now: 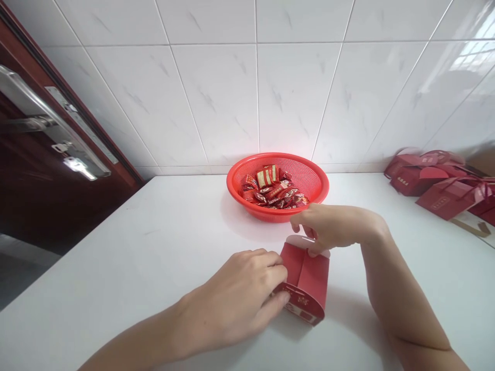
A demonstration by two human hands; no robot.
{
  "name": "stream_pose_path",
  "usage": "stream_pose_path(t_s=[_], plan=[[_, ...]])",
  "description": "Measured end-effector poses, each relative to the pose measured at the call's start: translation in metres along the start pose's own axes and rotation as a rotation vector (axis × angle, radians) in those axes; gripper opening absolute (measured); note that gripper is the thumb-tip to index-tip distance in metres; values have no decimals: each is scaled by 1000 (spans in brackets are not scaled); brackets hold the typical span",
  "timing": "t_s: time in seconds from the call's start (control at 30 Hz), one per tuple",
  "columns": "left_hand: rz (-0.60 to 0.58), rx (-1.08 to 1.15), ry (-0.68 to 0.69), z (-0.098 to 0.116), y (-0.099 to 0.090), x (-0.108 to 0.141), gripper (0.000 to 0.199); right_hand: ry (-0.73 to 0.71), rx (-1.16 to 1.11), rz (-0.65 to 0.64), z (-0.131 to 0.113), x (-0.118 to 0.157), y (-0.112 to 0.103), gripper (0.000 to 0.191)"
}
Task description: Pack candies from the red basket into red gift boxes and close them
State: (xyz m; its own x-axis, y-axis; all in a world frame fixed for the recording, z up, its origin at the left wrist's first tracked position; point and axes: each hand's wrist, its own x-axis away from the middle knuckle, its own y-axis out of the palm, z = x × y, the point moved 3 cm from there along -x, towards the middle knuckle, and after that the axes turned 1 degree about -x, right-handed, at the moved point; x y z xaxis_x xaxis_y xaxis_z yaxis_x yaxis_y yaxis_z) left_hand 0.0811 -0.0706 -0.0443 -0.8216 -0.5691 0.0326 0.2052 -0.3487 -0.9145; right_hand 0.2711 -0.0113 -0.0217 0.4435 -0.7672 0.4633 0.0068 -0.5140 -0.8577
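A small red gift box [314, 275] of folded card stands on the white table in front of me. Its two top panels meet along a seam, and rounded end flaps rise at the near and far ends. My left hand [247, 288] grips the box's left side, with the thumb on the near printed end and the fingers over the left edge. At the far end, my right hand [328, 229] has its thumb against the pale inside of the rounded flap. The other right fingers curl above and behind that flap, partly hidden.
Behind the box, a red plastic basket [236, 191] holds many wrapped sweets [276, 190]. Several finished-looking red gift boxes [444, 198] with ribbons cluster at the right. A tiled wall [216, 93] backs the table [127, 263]. On the left is a dark door [34, 190] with keys in its lock.
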Motion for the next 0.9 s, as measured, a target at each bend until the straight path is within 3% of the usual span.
stream_pose_path(t_s=[0.1, 0.33, 0.53, 0.67, 0.9], plan=[[-36, 14, -7, -4, -6, 1, 18, 7, 2, -23, -2, -3, 2, 16], [-47, 53, -1, -5, -8, 0, 20, 33, 31, -65, -7, -10, 7, 38], [0, 48, 129, -2, 0, -6, 15, 16, 55, -67, -9, -13, 9, 31], [-39, 137, 277, 0, 10, -12, 12, 17, 72, -52, -9, -14, 9, 34], [-90, 145, 247, -2, 13, -15, 8, -4, 73, -48, -11, -14, 9, 30]])
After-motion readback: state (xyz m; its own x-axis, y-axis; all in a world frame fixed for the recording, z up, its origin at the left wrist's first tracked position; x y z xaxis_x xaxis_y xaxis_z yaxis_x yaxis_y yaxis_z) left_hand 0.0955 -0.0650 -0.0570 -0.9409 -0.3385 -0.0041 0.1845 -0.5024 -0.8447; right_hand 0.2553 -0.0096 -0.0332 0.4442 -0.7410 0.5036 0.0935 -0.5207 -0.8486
